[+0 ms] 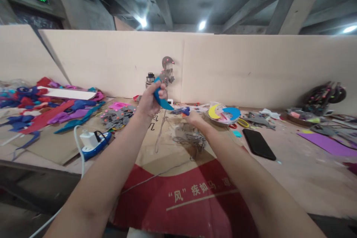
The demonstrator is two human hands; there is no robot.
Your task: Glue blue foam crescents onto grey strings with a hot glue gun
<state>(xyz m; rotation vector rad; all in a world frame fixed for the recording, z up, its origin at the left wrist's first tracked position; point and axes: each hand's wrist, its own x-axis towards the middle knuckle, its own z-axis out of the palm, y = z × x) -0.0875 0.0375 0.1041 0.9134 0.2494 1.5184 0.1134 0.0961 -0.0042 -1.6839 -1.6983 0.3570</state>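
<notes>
My left hand point(153, 98) is raised above the table, fingers closed around a blue crescent-shaped piece point(164, 103) whose pointed tip hangs down to the right. Just above the fingers is a grey crescent ornament point(167, 60) with pink dots and dangling strings; I cannot tell whether it hangs on the board or from the hand. My right hand point(192, 118) grips a small blue glue gun point(182, 111) with an orange part, pointing left towards the blue piece. Below the hands lies a tangle of grey cord point(192, 139) on the printed cardboard point(167, 200).
On the left are colourful fabric strips point(67, 111), grey dotted pieces point(118, 115) and a blue power strip point(97, 147) with a white plug. To the right are a bowl point(223, 121) with yellow and blue crescents, a black phone point(259, 144) and a purple sheet point(329, 144). A cardboard partition point(251, 67) stands behind.
</notes>
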